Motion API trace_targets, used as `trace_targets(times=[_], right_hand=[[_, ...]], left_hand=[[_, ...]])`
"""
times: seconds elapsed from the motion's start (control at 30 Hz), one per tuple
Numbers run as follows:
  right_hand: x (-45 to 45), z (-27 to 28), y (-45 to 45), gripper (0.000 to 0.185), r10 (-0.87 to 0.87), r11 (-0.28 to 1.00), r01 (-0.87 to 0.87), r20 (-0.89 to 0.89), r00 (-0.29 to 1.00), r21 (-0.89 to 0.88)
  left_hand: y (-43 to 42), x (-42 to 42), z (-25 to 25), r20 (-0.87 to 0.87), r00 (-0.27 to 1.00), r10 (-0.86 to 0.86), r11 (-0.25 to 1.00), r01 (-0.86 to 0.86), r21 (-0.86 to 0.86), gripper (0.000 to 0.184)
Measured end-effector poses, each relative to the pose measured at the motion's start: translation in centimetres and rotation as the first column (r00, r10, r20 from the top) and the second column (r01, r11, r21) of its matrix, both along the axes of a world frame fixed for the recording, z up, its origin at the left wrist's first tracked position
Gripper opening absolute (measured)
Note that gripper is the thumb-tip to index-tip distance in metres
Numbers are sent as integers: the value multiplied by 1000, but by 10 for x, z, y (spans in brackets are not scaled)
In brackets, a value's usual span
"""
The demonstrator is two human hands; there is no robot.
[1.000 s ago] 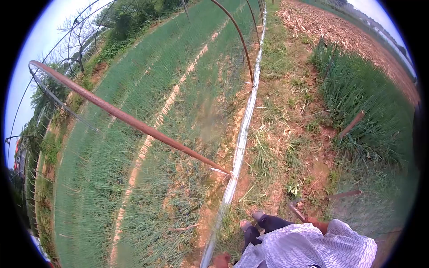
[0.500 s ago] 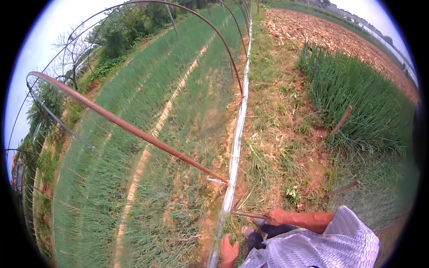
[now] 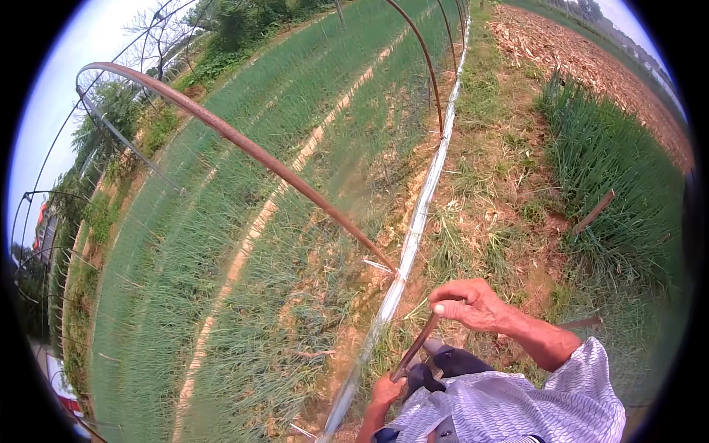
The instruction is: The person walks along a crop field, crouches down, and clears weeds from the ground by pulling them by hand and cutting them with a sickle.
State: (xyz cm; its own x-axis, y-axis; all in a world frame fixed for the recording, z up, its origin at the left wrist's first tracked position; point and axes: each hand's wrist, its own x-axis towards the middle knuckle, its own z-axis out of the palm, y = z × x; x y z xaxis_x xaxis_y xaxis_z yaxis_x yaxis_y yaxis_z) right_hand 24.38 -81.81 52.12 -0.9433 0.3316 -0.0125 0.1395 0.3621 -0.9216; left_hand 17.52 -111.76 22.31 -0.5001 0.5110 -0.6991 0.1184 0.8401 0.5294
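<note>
My right hand (image 3: 473, 304) is closed around the upper end of a brown stick (image 3: 418, 344), its thumb pressed on the tip. Lower down, my left hand (image 3: 385, 389) grips the same stick near its other end. The stick slants down to the left in front of my feet. Just left of it runs a long rolled strip of whitish plastic film (image 3: 415, 235) along the ground. A rusty curved hoop pole (image 3: 273, 164) meets the film roll above my hands.
Rows of thin green plants (image 3: 185, 295) grow left of the film. More hoops (image 3: 428, 59) stand farther along it. To the right are a strip of cut grass, a taller green clump (image 3: 613, 155), and a short wooden stake (image 3: 593, 213). Brown litter covers the far-right ground.
My right hand came into view with the stick, then rose and turned it to a steeper slant. My left hand, open half a second ago, has closed on the lower part. The view has shifted.
</note>
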Motion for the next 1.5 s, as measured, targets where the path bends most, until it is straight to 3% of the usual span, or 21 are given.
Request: trace_targets(times=[0.03, 0.07, 0.13, 0.2, 0.27, 0.33, 0.53, 0.63, 0.73, 0.8, 0.83, 0.87, 0.93, 1.0, 1.13, 1.23, 1.33, 1.37, 1.43, 1.47, 1.5], right_hand=[[3, 28, 9, 41, -115, 990, 106, -99, 988, -94], [6, 54, 14, 46, -180, 972, 108, -364, 914, -210], [17, 95, 20, 45, -179, 981, 79, -664, 726, -177], [23, 119, 21, 44, -77, 997, 46, -823, 562, -62], [23, 133, 23, 44, 34, 999, 16, -891, 453, 46], [20, 140, 26, 43, 111, 993, -5, -917, 383, 118], [8, 150, 36, 42, 215, 976, -76, -942, 259, 202], [5, 153, 38, 41, 241, 969, -102, -947, 213, 224], [6, 160, 36, 40, 263, 962, -119, -949, 175, 245], [11, 167, 36, 39, 268, 960, -132, -951, 155, 249], [11, 167, 36, 39, 271, 958, -135, -951, 148, 252], [11, 168, 35, 39, 273, 957, -136, -952, 139, 255], [10, 169, 35, 38, 271, 957, -139, -954, 131, 253], [7, 169, 34, 38, 269, 958, -141, -955, 127, 251], [-3, 168, 39, 37, 258, 960, -146, -957, 135, 238], [-16, 159, 45, 36, 248, 965, -130, -955, 162, 229], [-26, 152, 48, 35, 257, 964, -113, -950, 177, 240], [-29, 149, 48, 35, 265, 962, -110, -948, 175, 249], [-31, 145, 48, 35, 266, 962, -105, -951, 158, 252], [-32, 145, 49, 34, 278, 959, -106, -948, 152, 264], [-32, 145, 48, 34, 284, 957, -106, -946, 154, 270]], left_hand=[[-12, 1, -5, -32, 999, 25, 1000, -25, -7, 51], [-28, 5, -16, -31, 998, 49, 999, -50, -8, 51], [-58, 16, -42, 48, 971, 233, 972, -231, -48, 46], [-81, 28, -48, 133, 943, 305, 922, -256, -292, 44], [-129, 47, -101, 135, 989, 59, 978, -30, -208, 41], [-158, 62, -122, 133, 990, -38, 981, 62, -182, 38], [-152, 105, -65, 35, 997, 67, 958, -55, -282, 18], [-138, 112, -33, -162, 986, -43, 989, 19, -145, 17], [-122, 115, -15, -131, 984, 122, 954, -153, -260, 15], [-127, 116, -28, -87, 970, -225, 931, 188, -312, 15], [-129, 118, -34, -84, 972, -219, 932, 183, -313, 15], [-132, 120, -41, -21, 999, 43, 966, -47, -254, 15], [-133, 121, -50, 55, 951, 305, 934, -287, -215, 18], [-132, 125, -48, 254, 610, 750, 658, -726, -201, 29], [-115, 124, -25, 324, 479, 816, 531, -843, -90, 40], [-106, 109, 2, 273, 565, 778, 616, -771, -161, 38], [-114, 121, -23, 277, 547, 790, 584, -808, -71, 39], [-122, 127, -54, 238, 566, 789, 601, -791, -114, 37], [-112, 112, -22, 276, 500, 821, 558, -804, -205, 37], [-130, 122, -63, 334, 437, 835, 518, -829, -210, 32], [-118, 111, -57, 324, 445, 835, 520, -831, -197, 34]])
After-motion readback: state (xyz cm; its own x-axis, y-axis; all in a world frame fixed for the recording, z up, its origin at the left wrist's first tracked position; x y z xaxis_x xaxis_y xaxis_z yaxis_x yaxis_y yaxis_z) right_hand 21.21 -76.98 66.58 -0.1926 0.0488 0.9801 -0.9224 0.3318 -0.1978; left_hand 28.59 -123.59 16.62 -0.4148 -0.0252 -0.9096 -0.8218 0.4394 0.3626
